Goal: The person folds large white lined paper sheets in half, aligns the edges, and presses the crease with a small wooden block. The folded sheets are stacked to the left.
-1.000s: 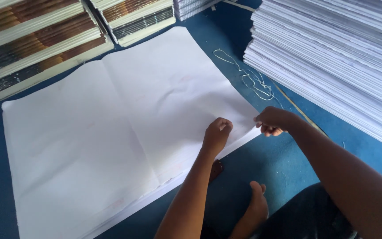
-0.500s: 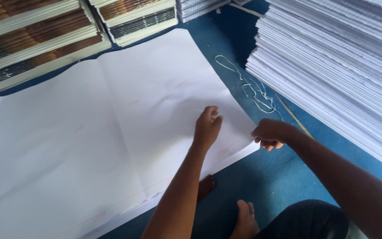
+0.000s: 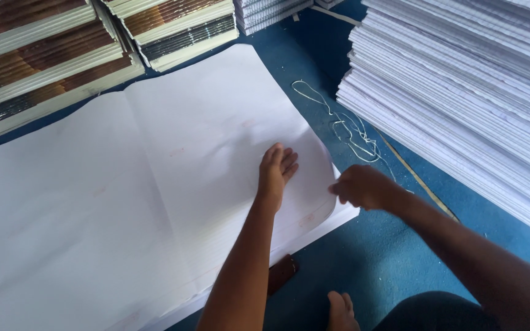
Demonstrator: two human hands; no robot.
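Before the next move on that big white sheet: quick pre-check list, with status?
1. Left hand flat on the large white creased paper sheet, palm down: ok.
2. Right hand at the sheet's right edge, fingers curled; whether it pinches one sheet or several: cannot tell.
3. Sheet lies flat: not ok, right corner curves up.
4. Loose white string on the blue floor lies apart from the sheet: ok.
5. Tall stack of white ruled paper beside the right hand, no contact: ok.
6. Bare foot off the sheet: ok.
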